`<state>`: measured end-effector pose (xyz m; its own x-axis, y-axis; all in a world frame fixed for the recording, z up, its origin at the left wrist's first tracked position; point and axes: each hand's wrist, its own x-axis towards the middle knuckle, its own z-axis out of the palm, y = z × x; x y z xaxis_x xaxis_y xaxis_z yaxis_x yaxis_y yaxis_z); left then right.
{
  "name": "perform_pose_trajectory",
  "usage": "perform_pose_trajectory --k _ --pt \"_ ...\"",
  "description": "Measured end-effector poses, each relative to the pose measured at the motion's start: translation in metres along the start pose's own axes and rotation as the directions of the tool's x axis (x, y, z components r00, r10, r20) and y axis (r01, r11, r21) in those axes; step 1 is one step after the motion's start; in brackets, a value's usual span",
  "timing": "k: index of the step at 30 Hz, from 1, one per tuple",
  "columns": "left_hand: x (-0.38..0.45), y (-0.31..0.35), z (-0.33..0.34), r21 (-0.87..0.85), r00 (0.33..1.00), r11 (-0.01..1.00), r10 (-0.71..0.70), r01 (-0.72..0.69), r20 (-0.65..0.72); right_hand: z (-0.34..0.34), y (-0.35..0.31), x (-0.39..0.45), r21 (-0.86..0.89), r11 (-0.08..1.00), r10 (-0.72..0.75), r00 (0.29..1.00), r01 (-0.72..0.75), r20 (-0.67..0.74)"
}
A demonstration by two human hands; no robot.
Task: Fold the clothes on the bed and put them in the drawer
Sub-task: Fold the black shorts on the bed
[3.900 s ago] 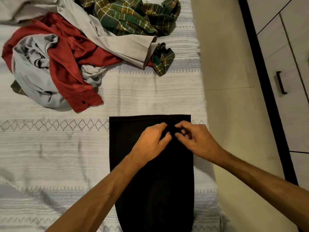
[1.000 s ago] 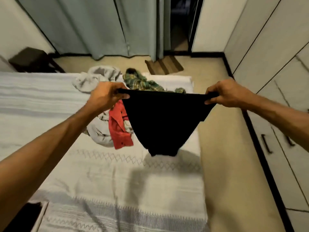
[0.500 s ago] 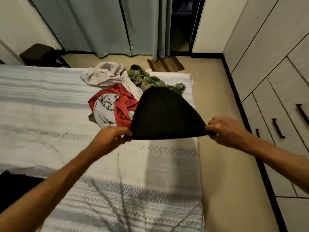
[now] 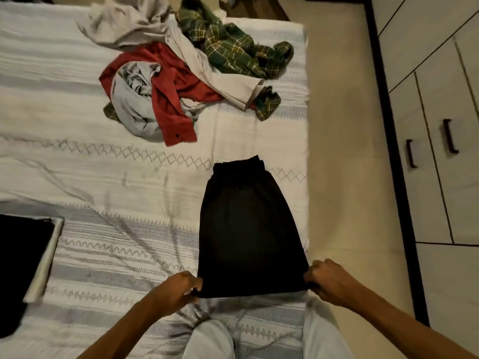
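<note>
A black garment (image 4: 246, 226) lies stretched flat along the right side of the bed (image 4: 103, 182), its gathered waistband at the far end. My left hand (image 4: 178, 288) pinches its near left corner and my right hand (image 4: 329, 281) grips its near right corner. Farther up the bed sits a heap of unfolded clothes: a red shirt (image 4: 171, 99), a grey garment (image 4: 134, 110), a beige garment (image 4: 207, 71) and a green plaid shirt (image 4: 233, 50).
A dark folded item on a pale cloth (image 4: 23, 257) lies at the bed's left edge. Drawer and cupboard fronts with dark handles (image 4: 449, 136) line the right wall, across a strip of beige floor (image 4: 344, 151). My legs in light trousers (image 4: 212, 340) press against the bed.
The black garment, held up in the air a second ago, has been swung down and now lies flat on the bed. Both hands have dropped toward me, holding its near corners.
</note>
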<state>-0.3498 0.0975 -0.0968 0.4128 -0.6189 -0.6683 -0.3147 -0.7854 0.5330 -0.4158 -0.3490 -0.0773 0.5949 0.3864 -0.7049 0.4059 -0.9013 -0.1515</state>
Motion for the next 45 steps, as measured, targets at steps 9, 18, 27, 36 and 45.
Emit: perform_pose_trajectory --k 9,18,27,36,45 --pt "0.009 -0.011 -0.031 -0.061 0.992 0.993 0.090 -0.096 -0.089 -0.045 0.015 0.017 0.079 0.995 -0.066 0.998 0.065 0.005" --pt "-0.007 0.006 0.020 0.424 0.916 0.839 0.397 -0.340 -0.051 0.010 -0.019 -0.005 -0.159 0.972 -0.185 0.982 0.176 -0.043" --pt "0.002 0.006 0.082 0.583 0.904 0.765 0.412 -0.275 -0.115 0.080 -0.032 -0.001 -0.389 0.921 -0.147 0.937 0.013 -0.316" --pt "0.020 -0.017 0.133 0.570 0.870 0.801 0.402 -0.184 -0.285 0.139 -0.041 0.018 -0.379 0.910 -0.062 0.847 -0.170 -0.529" --pt "0.007 -0.007 0.143 0.516 0.828 0.853 0.345 -0.079 -0.442 0.137 -0.072 -0.001 -0.372 0.859 0.097 0.825 -0.353 -0.557"
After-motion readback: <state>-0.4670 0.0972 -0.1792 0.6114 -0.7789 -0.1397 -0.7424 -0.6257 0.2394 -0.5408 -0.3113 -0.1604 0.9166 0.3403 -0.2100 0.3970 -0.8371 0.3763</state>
